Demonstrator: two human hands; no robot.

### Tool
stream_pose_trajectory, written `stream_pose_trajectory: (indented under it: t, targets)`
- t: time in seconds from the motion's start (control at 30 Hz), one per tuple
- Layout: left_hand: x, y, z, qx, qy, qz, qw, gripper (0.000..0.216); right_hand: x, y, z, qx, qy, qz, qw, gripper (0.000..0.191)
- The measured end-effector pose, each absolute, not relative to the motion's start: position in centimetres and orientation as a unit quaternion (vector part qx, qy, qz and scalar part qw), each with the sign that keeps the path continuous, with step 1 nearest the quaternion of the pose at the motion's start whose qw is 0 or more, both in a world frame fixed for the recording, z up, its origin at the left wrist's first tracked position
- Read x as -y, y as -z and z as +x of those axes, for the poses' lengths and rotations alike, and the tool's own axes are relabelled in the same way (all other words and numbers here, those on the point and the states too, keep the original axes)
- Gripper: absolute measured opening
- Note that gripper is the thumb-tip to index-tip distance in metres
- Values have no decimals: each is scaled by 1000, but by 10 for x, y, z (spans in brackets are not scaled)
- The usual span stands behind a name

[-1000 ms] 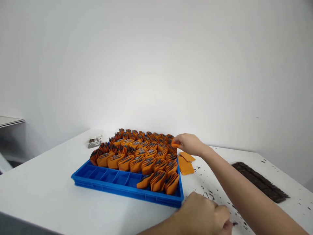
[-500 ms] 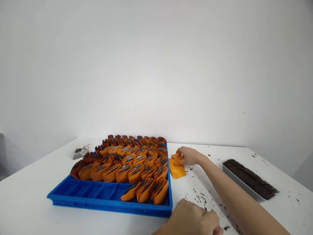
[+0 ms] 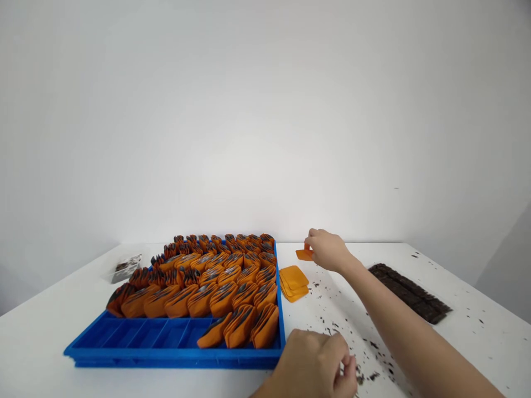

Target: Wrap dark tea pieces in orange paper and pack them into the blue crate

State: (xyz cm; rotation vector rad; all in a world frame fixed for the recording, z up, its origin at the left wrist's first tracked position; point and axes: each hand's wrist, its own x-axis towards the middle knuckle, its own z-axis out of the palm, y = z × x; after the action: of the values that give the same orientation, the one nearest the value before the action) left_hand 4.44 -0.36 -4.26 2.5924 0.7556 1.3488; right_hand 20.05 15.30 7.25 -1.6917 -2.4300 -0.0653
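Note:
My right hand is raised over the table with its fingertips pinched on a thin orange square; whether it is cloth or paper I cannot tell. Nearer to me lies a small stack of similar orange squares with rounded corners. At the bottom, my left hand is closed with curled fingers near the tray's right front corner; anything inside it is hidden. The blue tray is divided into compartments. Rows of folded orange bundles with dark edges stand in it, and several front-left compartments are bare.
A dark, flaky block lies on the right of the white table. Dark crumbs are scattered around my right forearm. Behind the tray's left side sits a small clear container with dark bits. A white wall rises behind.
My right hand has moved away from the stack, up and forward, with an orange square in its fingers. My left hand stays closed near the tray corner. The view has shifted slightly.

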Motion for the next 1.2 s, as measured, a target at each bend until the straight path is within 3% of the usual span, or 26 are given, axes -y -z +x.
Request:
stream_pose_trajectory:
  t: [0.13, 0.23, 0.33, 0.47, 0.53, 0.67, 0.93, 1.1, 1.2]
  targets:
    - [8, 44, 46, -286, -484, 823, 79, 30, -122, -75, 212, 832, 48, -535, 141, 20]
    - [14, 40, 48, -348, -543, 762, 65, 32, -96, -59, 222, 853, -4, -456, 253, 20]
    - [16, 29, 46, -376, -629, 678, 55, 38, -73, -41, 232, 835, -189, -374, 356, 32]
    - [9, 19, 42, -382, -681, 624, 26, 59, -53, -25, 240, 740, -457, -303, 390, 34]
    - [6, 18, 41, -391, -672, 625, 64, 54, -49, -20, 240, 706, -527, -266, 392, 32]
    - [6, 16, 44, -335, -643, 666, 174, 20, -50, -14, 238, 657, -602, -217, 399, 26]
    - [-5, 13, 27, -228, -552, 787, 156, 32, -58, -5, 249, 638, -648, -236, 343, 34]
    - [-13, 19, 22, -227, -556, 793, 106, 35, -67, -13, 254, 675, -560, -275, 393, 39]
    - [-13, 24, 23, -206, -557, 798, 103, 30, -75, -39, 262, 729, -482, -303, 380, 39]
